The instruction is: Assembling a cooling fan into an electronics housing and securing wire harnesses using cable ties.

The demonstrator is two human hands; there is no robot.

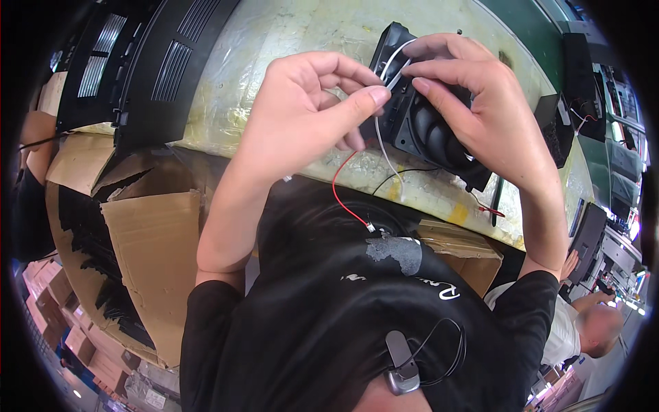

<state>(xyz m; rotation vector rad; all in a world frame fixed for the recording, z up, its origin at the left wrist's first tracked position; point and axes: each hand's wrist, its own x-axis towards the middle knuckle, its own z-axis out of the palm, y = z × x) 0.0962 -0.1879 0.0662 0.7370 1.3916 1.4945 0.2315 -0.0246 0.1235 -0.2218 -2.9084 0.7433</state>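
My left hand (302, 113) is closed in a pinch, thumb against fingers, on a thin white cable (379, 134). The cable loops up to my right hand (480, 93), whose curled fingertips hold its upper part; the thumb lies lower, apart from it. Beneath both hands, a black housing with a round fan (432, 127) rests tilted on the table. A red wire (336, 182) hangs from below my left hand, ending in a small white connector (371, 227) over the table's near edge. One end of the white cable dangles toward that edge.
Plastic film covers the table (233, 89). Black vented panels (154, 75) stand at the left, above an open cardboard box (151, 261). Another box (460, 250) sits under the near edge. A black part with wires (555, 127) lies at the right. Other people are at both sides.
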